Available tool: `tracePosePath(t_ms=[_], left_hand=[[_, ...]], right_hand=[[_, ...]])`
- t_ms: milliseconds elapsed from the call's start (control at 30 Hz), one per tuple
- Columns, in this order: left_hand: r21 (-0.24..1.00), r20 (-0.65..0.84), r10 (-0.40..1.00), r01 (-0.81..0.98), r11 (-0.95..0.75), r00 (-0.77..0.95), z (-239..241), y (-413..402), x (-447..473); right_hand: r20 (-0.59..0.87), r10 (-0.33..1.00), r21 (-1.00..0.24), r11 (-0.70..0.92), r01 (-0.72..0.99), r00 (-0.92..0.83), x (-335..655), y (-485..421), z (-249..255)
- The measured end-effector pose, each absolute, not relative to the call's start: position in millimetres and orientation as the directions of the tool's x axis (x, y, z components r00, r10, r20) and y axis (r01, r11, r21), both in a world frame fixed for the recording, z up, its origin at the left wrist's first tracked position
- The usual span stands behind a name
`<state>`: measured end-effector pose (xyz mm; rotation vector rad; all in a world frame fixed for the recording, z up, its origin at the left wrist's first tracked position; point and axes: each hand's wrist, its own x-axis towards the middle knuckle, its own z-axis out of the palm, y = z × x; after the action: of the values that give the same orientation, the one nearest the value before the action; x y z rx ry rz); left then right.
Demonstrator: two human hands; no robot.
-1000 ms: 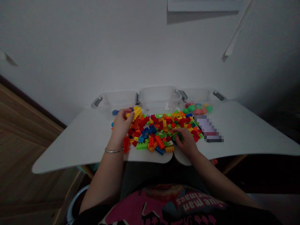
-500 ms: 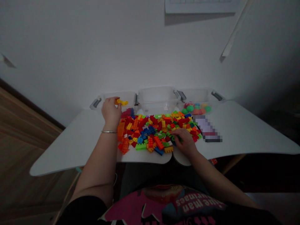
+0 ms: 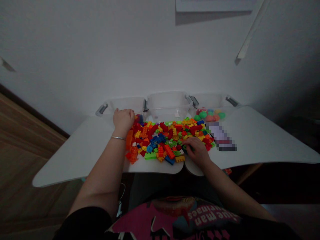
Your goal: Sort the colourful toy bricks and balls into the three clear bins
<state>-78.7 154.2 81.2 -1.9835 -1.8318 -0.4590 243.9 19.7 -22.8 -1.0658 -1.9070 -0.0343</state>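
Observation:
A heap of small plastic building bricks (image 3: 167,138) in red, yellow, orange, green and blue covers the middle of the white table (image 3: 75,153). My left hand (image 3: 123,119) is at the far left of the heap, against the front wall of the left clear bin (image 3: 117,106). Its fingers curl downward and hide what is under them; the yellow piece is out of sight. A thin bracelet circles that wrist. My right hand (image 3: 197,150) lies on the heap's near right edge, fingertips pinched on a small green brick (image 3: 185,147).
Three clear plastic bins stand in a row against the wall: the left one holds a few blue and purple pieces, the middle bin (image 3: 168,105) looks bare, the right bin (image 3: 212,106) holds coloured balls (image 3: 208,115). A blurred-out flat object (image 3: 222,138) lies right of the heap.
My left hand lifted a yellow piece from the heap up over the left bin, then dropped lower to the bin's front wall with the piece gone from view. My right hand stayed put.

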Motion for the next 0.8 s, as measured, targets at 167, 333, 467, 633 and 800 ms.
tracePosePath(t_ms=[167,333,467,633,800], left_hand=[[-0.01,0.519,0.849,0.994,-0.108,0.097,76.6,155.4,-82.3],[0.114,0.442,0.885,0.97,-0.214,0.143,79.9,156.5,-88.9],[0.171,0.483,0.854,0.937,-0.306,0.191,86.9,143.8,-81.8],[0.115,0.583,0.794,0.95,-0.289,0.171,90.5,108.4,-57.4],[0.03,0.456,0.89,0.999,-0.04,0.022,81.0,73.3,-38.5]], right_hand=[[0.721,0.662,-0.387,0.628,0.675,-0.203,244.4,20.1,-23.6],[0.696,0.693,-0.412,0.602,0.684,-0.19,244.0,19.1,-22.9],[0.695,0.697,-0.423,0.596,0.683,-0.178,242.8,18.1,-21.3],[0.706,0.68,-0.401,0.615,0.68,-0.199,243.6,18.8,-21.5],[0.704,0.682,-0.406,0.617,0.674,-0.199,244.6,19.2,-21.9]])
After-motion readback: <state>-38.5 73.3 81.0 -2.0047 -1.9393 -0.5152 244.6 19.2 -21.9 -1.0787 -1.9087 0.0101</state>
